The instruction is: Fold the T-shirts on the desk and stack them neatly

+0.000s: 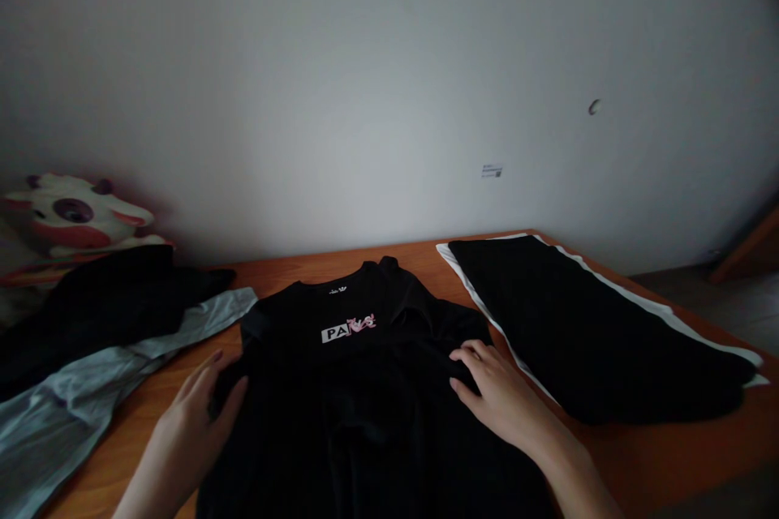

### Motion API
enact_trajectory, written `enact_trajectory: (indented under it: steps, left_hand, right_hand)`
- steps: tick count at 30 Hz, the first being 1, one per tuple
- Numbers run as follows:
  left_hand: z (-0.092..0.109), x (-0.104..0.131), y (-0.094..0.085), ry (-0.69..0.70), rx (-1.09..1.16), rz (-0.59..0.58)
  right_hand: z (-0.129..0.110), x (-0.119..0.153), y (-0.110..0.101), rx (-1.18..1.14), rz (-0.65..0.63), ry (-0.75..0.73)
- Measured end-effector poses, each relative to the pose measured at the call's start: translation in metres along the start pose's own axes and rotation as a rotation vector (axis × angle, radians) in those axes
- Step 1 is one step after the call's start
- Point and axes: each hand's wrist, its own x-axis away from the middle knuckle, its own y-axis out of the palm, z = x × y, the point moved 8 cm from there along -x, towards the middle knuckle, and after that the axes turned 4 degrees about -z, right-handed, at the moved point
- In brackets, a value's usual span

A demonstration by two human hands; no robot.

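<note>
- So the black cotton-looking T-shirt with a pink-and-white chest print (pixel 371 389) lay front and centre on the orange-brown wooden table (pixel 134 430).
- Left hand (pixel 198 418): half open at the shirt's left edge, thumb apart from the fingers; couldn't tell if it gripped any cloth.
- Right hand (pixel 496 393): loosely curled at the right edge, thumb and fingers apart; couldn't tell there either.

Head camera: sat above the near side of the wooden tabletop (pixel 152 404).
Facing: looked forward and down, toward the wall (pixel 341 97).
Nearness: left hand (pixel 190 426) and right hand (pixel 496 389) were close, wall beyond.
</note>
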Motion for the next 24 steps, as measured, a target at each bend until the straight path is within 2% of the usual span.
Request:
enact_trajectory:
  steps: [3,5,11,15,19,24]
  left_hand:
    - [0.010,0.006,0.023,0.135,-0.111,-0.095]
    - [0.011,0.010,0.034,0.164,-0.178,-0.137]
    - [0.013,0.010,0.042,0.158,-0.276,-0.145]
    - [0.021,0.006,0.042,0.134,-0.306,-0.131]
    - [0.033,-0.005,0.036,0.098,-0.315,-0.207]
    - [0.038,-0.040,0.010,0.085,-0.206,-0.292]
  right_hand:
    - [0.000,0.000,-0.001,0.015,-0.004,0.009]
    - [-0.001,-0.001,0.000,0.016,-0.008,0.008]
    - [-0.002,-0.002,0.001,0.021,-0.021,0.010]
    - [-0.005,-0.003,0.000,0.017,-0.047,0.017]
    - [-0.006,-0.005,-0.003,0.004,-0.051,0.021]
    - [-0.003,-0.006,-0.005,-0.035,-0.042,0.002]
